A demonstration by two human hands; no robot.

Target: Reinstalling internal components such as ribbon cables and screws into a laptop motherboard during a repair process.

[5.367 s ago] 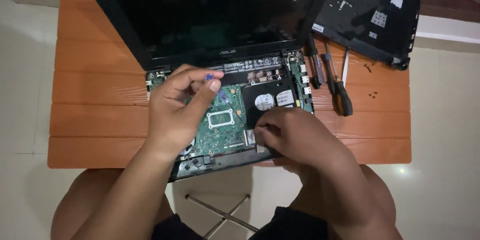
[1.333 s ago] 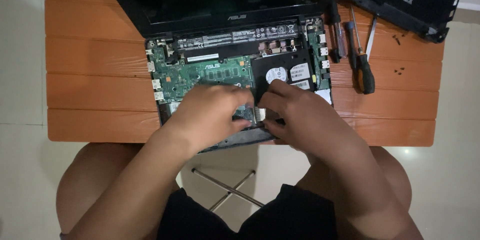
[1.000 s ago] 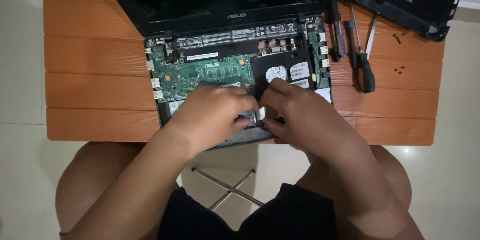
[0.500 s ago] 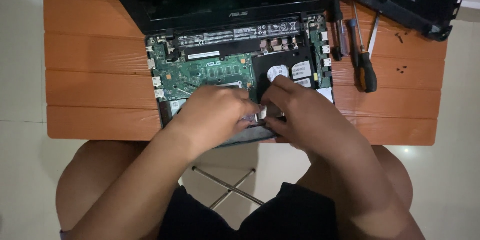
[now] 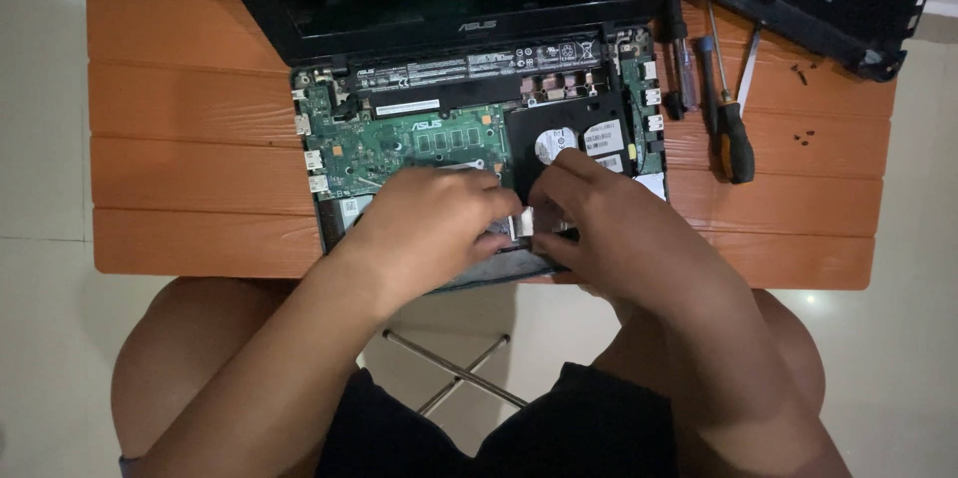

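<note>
Both hands met at the near edge of the opened laptop (image 5: 469, 129), just below its hard drive (image 5: 569, 144). The left hand (image 5: 429, 229) and right hand (image 5: 609, 229) together pinched a small silvery part (image 5: 521, 226), fingertips touching it.

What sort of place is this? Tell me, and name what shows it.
Probably a home or small repair spot, not a fitted workshop: an opened laptop lies on an orange slatted wooden table over pale floor tiles, with screwdrivers and loose screws beside it.

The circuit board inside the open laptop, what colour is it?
Green. The circuit board shows best in the head view, just above the left hand.
</note>
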